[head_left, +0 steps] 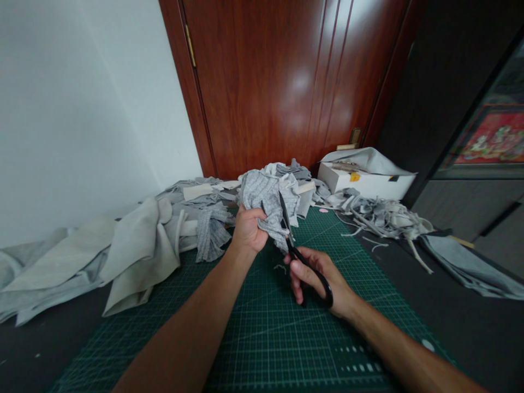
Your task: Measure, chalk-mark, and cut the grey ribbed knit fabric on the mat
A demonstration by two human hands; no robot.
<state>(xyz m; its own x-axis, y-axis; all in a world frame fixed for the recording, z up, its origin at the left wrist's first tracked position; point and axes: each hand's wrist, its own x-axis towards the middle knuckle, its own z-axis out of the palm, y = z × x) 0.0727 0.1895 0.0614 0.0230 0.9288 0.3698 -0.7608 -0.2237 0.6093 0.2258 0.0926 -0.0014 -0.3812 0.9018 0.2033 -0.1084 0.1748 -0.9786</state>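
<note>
My left hand is closed on a piece of light grey ribbed fabric, bunched up and lifted over the far part of the mat. In my right hand is a pair of black-handled scissors, with fingers through the loops. The scissor blades point away from me, against the right side of the fabric. One dark blade shows in front of the cloth; how far the other reaches is partly hidden. Beneath both hands lies a green cutting mat with a printed grid.
Large folded pale grey cloths lie on the left, beside a gathered grey scrap. Tangled fabric strips sit on the right, near a white box. Flat grey cloth lies farther right. A wooden door stands behind.
</note>
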